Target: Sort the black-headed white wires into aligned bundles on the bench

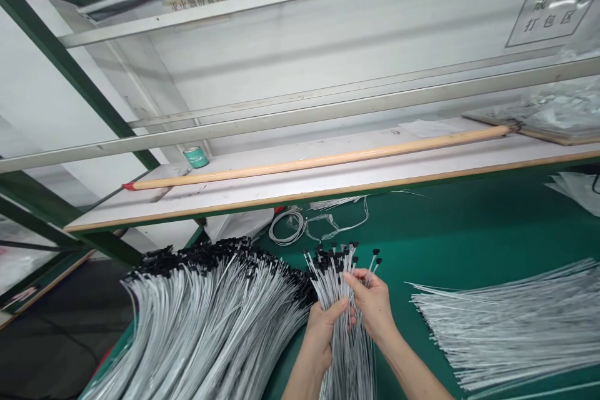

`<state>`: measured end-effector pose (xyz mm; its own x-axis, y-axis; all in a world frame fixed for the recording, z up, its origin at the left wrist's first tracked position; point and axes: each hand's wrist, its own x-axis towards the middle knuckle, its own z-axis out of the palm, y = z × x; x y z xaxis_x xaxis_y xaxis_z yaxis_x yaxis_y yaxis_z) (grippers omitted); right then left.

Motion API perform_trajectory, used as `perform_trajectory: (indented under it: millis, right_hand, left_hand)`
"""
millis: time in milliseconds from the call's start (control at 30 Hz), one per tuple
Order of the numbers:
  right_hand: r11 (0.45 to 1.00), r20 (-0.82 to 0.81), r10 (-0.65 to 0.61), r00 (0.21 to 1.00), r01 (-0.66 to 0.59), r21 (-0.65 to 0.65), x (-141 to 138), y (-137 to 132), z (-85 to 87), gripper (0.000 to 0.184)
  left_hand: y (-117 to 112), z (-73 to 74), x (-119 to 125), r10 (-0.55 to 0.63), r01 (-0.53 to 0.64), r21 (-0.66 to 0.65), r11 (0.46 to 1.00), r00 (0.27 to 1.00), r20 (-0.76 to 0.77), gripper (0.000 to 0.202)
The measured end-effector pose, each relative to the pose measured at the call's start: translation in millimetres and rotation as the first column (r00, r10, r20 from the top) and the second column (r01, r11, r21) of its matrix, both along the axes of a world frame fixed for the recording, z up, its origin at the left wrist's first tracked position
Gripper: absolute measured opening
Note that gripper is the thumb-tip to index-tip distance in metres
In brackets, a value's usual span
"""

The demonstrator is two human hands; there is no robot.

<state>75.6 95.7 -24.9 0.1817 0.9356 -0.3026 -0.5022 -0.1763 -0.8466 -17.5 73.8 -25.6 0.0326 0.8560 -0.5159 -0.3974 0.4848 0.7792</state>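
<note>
- Across the green-topped workbench [469, 225], a white shelf [300, 194] was seen, with a wooden rod [319, 164] and a small green tape roll [195, 157] laid on it.
- Left of the hands, a large fanned heap of grey-white wires [201, 325] was spread; to the right, a looser sheaf of wires [510, 325] was laid out.
- Between them, a small bundle of the same wires [351, 362] was held upright above the bench.
- The left hand [323, 331] was closed around the bundle's middle, while the right hand [370, 303] was closed higher, its fingers [349, 278] gripping just below the black tips [335, 256].
- Snagging was judged possible: the black tips could be caught on neighbouring wires if the bundle were pulled sharply.
- Strands could be dropped and mixed into the nearby heap if either grip were loosened, and thin wires could be kinked by squeezing too hard.
</note>
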Motion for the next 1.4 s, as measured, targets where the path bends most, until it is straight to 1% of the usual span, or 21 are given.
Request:
perform_trajectory:
  millis: [100,167,333,467,600,667,700,800,867,967,1033,1100,1200,1267,1400]
  right_hand:
    - [1.0,-0.059,0.017,0.998,-0.018,-0.02,2.5,-2.1,4.1,0.038]
    - [1.0,-0.085,0.002,0.996,-0.005,-0.024,3.8,-3.1,7.0,0.038]
    - [0.999,-0.077,-0.049,0.996,0.049,0.006,5.0,-5.8,8.5,0.036]
    - [0.991,-0.055,-0.069,0.996,0.075,0.108,7.3,-5.6,1.8,0.034]
    - [0.959,0.028,-0.162,0.986,0.151,0.241,9.9,-2.7,-8.3,0.029]
    - [0.948,0.058,-0.167,0.984,0.145,0.282,11.0,-3.4,-10.9,0.028]
    - [0.95,0.058,-0.145,0.988,0.123,0.286,11.7,-4.5,-11.0,0.028]
    - [0.966,-0.005,-0.058,0.998,0.058,0.254,14.1,-10.0,-6.8,0.032]
    - [0.968,-0.049,-0.03,0.998,0.042,0.249,15.4,-13.0,-2.0,0.03]
    - [0.967,-0.098,-0.025,0.995,0.049,0.249,14.6,-12.4,3.8,0.031]
    - [0.976,-0.123,-0.043,0.992,0.068,0.208,12.1,-8.2,4.9,0.031]
    - [0.985,-0.103,-0.088,0.991,0.102,0.139,8.7,-2.4,4.1,0.032]
    - [0.991,-0.005,-0.123,0.992,0.123,0.05,4.4,4.3,1.7,0.038]
    - [0.993,0.027,-0.111,0.993,0.11,0.031,3.2,5.6,0.5,0.035]
    - [0.992,0.014,-0.117,0.993,0.116,0.05,4.2,3.3,-2.3,0.032]
  left_hand:
    - [-0.6,-0.1,-0.9,0.012,-0.012,0.0,1.0,1.0,0.015,0.03]
    - [-0.4,-0.2,-1.0,0.015,-0.015,-0.002,1.0,1.0,0.018,0.03]
    - [0.7,-1.9,0.3,0.026,-0.026,-0.008,1.0,0.999,0.043,0.034]
    - [0.7,-3.4,1.0,0.049,-0.05,0.014,0.999,0.997,0.055,0.033]
    - [0.7,-0.4,0.7,0.062,-0.063,0.008,0.998,0.995,0.072,0.04]
    - [0.6,2.9,0.6,0.071,-0.07,-0.008,0.998,0.995,0.065,0.041]
    - [0.4,4.7,0.7,0.071,-0.07,-0.013,0.997,0.996,0.058,0.039]
    - [-0.6,9.0,0.8,0.068,-0.067,-0.017,0.998,0.997,0.025,0.03]
    - [-1.6,10.4,0.9,0.068,-0.068,-0.022,0.997,0.998,0.01,0.027]
    - [-2.8,9.6,1.3,0.067,-0.067,-0.011,0.998,0.998,0.019,0.026]
    - [-3.0,7.9,2.0,0.052,-0.052,0.012,0.999,0.998,0.026,0.026]
    - [-2.8,6.2,3.3,0.045,-0.046,0.018,0.999,0.999,0.027,0.026]
    - [-2.5,5.2,5.1,0.07,-0.07,-0.013,0.997,0.997,0.015,0.027]
    - [-2.6,5.7,5.3,0.068,-0.068,-0.018,0.998,0.998,0.015,0.027]
    - [-3.5,7.4,3.9,0.047,-0.047,-0.009,0.999,0.999,0.021,0.028]
